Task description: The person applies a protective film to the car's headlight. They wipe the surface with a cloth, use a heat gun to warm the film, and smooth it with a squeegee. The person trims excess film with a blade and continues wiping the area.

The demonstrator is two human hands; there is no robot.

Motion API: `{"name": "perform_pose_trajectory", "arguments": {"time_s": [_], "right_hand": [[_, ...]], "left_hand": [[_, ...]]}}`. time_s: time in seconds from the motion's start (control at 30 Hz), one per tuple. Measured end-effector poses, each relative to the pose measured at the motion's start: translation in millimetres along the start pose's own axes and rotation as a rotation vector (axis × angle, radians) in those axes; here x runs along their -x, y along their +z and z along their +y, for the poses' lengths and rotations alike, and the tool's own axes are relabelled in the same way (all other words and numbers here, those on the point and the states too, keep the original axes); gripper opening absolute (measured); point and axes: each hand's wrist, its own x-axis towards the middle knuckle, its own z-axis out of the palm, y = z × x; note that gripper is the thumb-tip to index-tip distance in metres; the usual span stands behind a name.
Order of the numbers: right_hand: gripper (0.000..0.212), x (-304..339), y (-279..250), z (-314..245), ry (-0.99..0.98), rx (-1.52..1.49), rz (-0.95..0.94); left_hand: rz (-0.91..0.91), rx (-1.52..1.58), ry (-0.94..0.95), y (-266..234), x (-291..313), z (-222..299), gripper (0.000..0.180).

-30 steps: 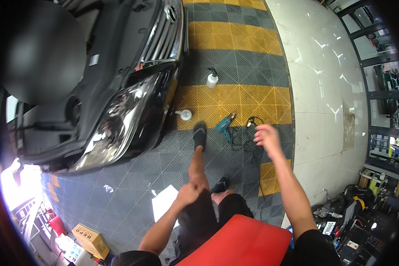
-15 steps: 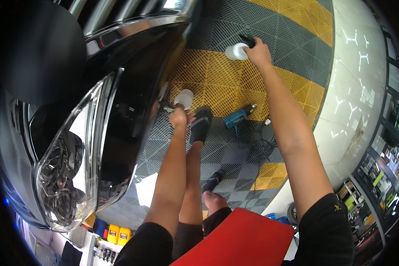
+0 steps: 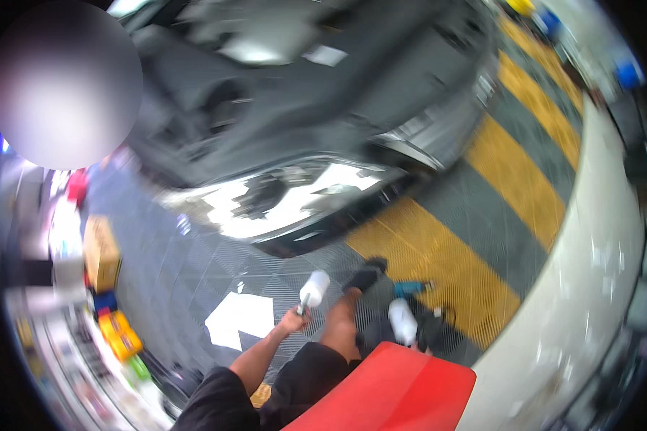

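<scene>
In the lower middle, my left hand point(image 3: 295, 319) is closed round the neck of a white spray bottle point(image 3: 315, 285) with a greyish head. The bottle's body points away from me, beside my leg. A second white spray bottle point(image 3: 402, 320) is to the right of my leg, near the red panel. Only the fingertips of my right hand point(image 3: 421, 351) show at that bottle's near end, closed on it; the red panel hides the rest. Ahead of both hands is the front of a black car point(image 3: 410, 151), with a clear headlight point(image 3: 287, 194) facing me. The picture is blurred.
A teal heat gun point(image 3: 411, 288) lies on the grey and yellow grid floor point(image 3: 446, 251), near my foot. White sheets point(image 3: 248, 316) lie left of my left hand. A cardboard box point(image 3: 102, 251) and yellow cases point(image 3: 121, 336) stand at the left. The red panel point(image 3: 392, 388) covers the lower edge.
The view has swung, so the car now lies across the top. My right hand has come in close to my body with its bottle. My left hand has moved away from the bumper.
</scene>
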Motion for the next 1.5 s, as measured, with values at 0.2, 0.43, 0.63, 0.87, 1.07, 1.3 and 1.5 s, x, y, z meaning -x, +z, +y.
{"name": "perform_pose_trajectory", "arguments": {"time_s": [0.2, 0.43, 0.63, 0.87, 1.07, 1.3, 1.5], "right_hand": [[0.022, 39, 3, 20, -0.133, 0.349, -0.123], [0.018, 201, 196, -114, -0.888, 0.579, -0.251], [0.015, 381, 382, -38, -1.19, 0.656, -0.483], [0.013, 523, 550, 233, -1.205, 0.844, -0.679], [0.013, 597, 649, 430, -1.109, 1.145, -0.846], [0.015, 607, 729, 560, -0.914, 1.336, -0.897], [0.019, 448, 936, 634, -0.95, 1.216, -1.283]], "left_hand": [[0.466, -0.118, 0.037, -23, 169, -177, 0.046], [0.699, 0.235, -0.116, 7, 365, -471, 0.054], [0.806, 1.732, -0.185, 47, 464, -685, 0.041], [0.856, 2.031, -0.336, 77, 553, -906, 0.04], [0.554, 1.714, -0.42, 11, 634, -1002, 0.045], [1.321, 2.499, 0.366, -187, 659, -1018, 0.032], [1.655, 2.024, 0.51, -462, 713, -1004, 0.024]]}}
